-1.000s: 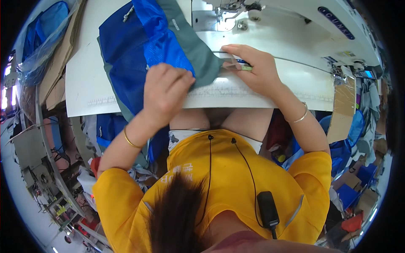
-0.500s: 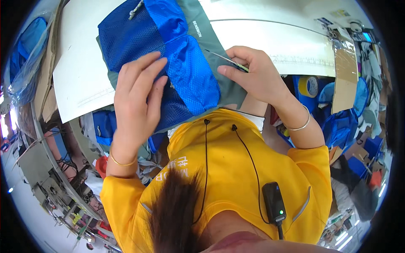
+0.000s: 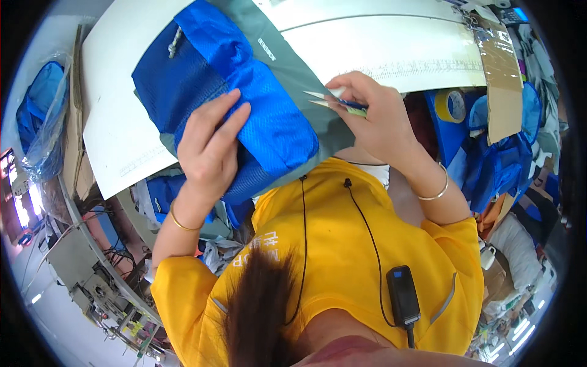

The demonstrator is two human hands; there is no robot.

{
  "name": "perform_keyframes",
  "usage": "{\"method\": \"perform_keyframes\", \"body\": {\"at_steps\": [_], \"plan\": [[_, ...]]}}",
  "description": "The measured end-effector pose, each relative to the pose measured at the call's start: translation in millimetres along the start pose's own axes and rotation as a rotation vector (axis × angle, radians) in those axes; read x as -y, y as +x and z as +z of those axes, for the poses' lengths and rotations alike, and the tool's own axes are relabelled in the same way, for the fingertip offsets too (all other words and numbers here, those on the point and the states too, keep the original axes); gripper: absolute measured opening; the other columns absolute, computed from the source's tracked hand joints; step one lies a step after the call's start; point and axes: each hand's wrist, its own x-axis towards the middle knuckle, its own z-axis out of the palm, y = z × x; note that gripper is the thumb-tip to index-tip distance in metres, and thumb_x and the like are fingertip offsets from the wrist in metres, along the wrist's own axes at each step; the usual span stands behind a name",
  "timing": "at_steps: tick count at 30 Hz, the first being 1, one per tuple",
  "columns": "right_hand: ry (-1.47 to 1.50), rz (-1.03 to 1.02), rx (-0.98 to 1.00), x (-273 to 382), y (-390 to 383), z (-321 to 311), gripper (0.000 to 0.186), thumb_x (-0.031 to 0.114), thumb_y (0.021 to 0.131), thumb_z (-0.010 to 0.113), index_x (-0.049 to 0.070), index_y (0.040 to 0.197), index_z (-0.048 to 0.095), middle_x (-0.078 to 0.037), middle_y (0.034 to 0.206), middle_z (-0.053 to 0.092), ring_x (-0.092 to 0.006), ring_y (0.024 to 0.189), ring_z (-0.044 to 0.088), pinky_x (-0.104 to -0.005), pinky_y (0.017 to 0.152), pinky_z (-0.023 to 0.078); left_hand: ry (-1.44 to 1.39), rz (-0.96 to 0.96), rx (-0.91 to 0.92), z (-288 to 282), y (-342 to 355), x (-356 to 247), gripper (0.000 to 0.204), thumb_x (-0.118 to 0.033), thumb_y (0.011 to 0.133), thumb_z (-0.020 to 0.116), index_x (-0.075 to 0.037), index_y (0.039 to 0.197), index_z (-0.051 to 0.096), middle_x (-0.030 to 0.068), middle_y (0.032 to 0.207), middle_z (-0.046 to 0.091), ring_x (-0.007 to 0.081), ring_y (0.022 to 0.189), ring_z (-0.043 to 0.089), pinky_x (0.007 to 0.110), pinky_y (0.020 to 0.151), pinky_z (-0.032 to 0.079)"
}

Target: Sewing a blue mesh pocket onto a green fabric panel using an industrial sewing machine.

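A blue bag point(image 3: 278, 119) with a bright blue panel, a darker mesh part and a grey-green backing lies over the table edge in front of me. My left hand point(image 3: 208, 147) rests on it, its fingers stretched out and apart, fingertips touching the edge of the bright panel. A pale cord point(image 3: 175, 43) sticks out near the bag's far end. Small thread snips point(image 3: 351, 107) are held in my right hand point(image 3: 382, 116), just above the grey-green fabric. Their two pointed blades are apart and aim left.
The white table point(image 3: 367, 46) has ruler marks along its near edge. Cardboard point(image 3: 501, 85) hangs at its right, beside a yellow tape roll point(image 3: 450, 106) and blue bags point(image 3: 498, 174). A plastic-wrapped blue bag point(image 3: 44, 104) hangs at far left, above a sewing machine point(image 3: 92, 281).
The snips' blades have come apart and turned to point left. My left-hand fingers have shifted onto the bright panel's edge. The bag sits slightly farther left in view.
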Motion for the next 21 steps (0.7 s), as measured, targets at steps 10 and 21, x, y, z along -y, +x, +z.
{"method": "perform_keyframes", "body": {"at_steps": [10,21], "plan": [[0.256,0.172,0.144,2.3,-20.5,2.2,0.02,0.01,0.088,0.076,-0.004,0.1,0.066,-0.009,0.085,0.071,-0.0095,0.079,0.063,-0.0261,0.075,0.053,-0.059,-0.16,-0.166,8.4,-34.2,-19.0,0.04,0.013,0.067,0.067,-0.003,0.103,0.072,0.0099,0.087,0.056,0.0262,0.076,0.056,0.036,0.069,0.047],[-0.066,-0.236,0.274,5.8,-31.6,7.4,0.013,0.011,0.081,0.07,0.011,0.09,0.062,-0.008,0.076,0.066,-0.0314,0.068,0.066,-0.042,0.059,0.05,-0.152,-0.796,0.101,-6.3,28.4,39.7,0.023,-0.02,0.088,0.08,-0.001,0.09,0.067,0.0044,0.087,0.066,0.0136,0.075,0.057,0.028,0.07,0.045]]}}
